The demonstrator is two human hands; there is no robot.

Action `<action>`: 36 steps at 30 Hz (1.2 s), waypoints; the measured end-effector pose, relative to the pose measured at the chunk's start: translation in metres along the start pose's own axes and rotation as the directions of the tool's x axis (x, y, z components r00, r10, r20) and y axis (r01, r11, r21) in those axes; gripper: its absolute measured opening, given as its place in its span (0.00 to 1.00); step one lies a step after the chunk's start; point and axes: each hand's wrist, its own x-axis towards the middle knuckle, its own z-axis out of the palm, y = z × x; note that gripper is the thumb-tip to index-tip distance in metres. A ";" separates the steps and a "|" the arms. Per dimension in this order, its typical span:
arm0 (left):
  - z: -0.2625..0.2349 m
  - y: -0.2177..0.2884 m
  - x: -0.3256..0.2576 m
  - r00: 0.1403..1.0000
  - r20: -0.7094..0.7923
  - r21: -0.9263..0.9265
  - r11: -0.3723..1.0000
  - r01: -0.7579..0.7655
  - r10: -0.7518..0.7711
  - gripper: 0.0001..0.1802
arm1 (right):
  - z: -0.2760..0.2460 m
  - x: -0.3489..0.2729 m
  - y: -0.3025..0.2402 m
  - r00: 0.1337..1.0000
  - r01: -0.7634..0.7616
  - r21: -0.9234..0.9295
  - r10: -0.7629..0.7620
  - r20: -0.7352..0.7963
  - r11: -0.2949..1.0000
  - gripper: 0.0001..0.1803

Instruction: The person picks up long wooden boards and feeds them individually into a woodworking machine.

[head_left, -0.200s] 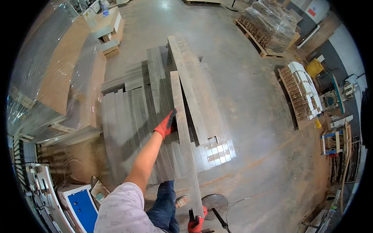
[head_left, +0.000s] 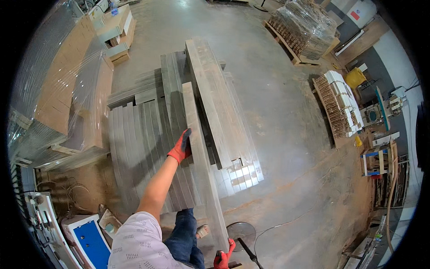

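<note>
Person holds one long grey plank (head_left: 202, 166), running from near their feet out over the plank stack (head_left: 148, 148). Left hand (head_left: 181, 146), red glove, sits on the plank's left edge about midway, fingers wrapped over it. Right hand (head_left: 223, 256), also red-gloved, grips the near end at the bottom of the view, fingers closed on it. A taller pile of planks (head_left: 224, 107) lies just right of the held one. Wrapped pallets (head_left: 67, 89) stand left, another wrapped pallet (head_left: 304, 27) far right on the concrete floor (head_left: 286, 125).
</note>
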 end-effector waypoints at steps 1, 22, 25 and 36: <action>-0.005 -0.003 -0.003 1.000 -0.026 -0.007 1.000 -0.006 0.006 0.32 | -0.004 0.004 -0.005 1.000 0.000 -0.003 0.000 -0.013 1.000 0.20; -0.135 -0.023 -0.626 0.549 -0.443 -0.254 0.488 -0.835 0.709 0.30 | -0.066 0.024 -0.085 0.714 -0.167 0.120 0.036 0.699 0.979 0.34; -0.170 -0.051 -0.728 0.381 -0.514 -0.199 0.325 -0.925 0.768 0.30 | -0.023 0.012 -0.096 0.562 -0.147 0.064 0.030 0.827 0.987 0.36; -0.263 -0.195 -1.006 -0.181 -0.847 0.127 -0.140 -0.982 0.500 0.29 | 0.211 -0.064 -0.128 -0.047 -0.088 -0.123 0.119 0.992 0.988 0.45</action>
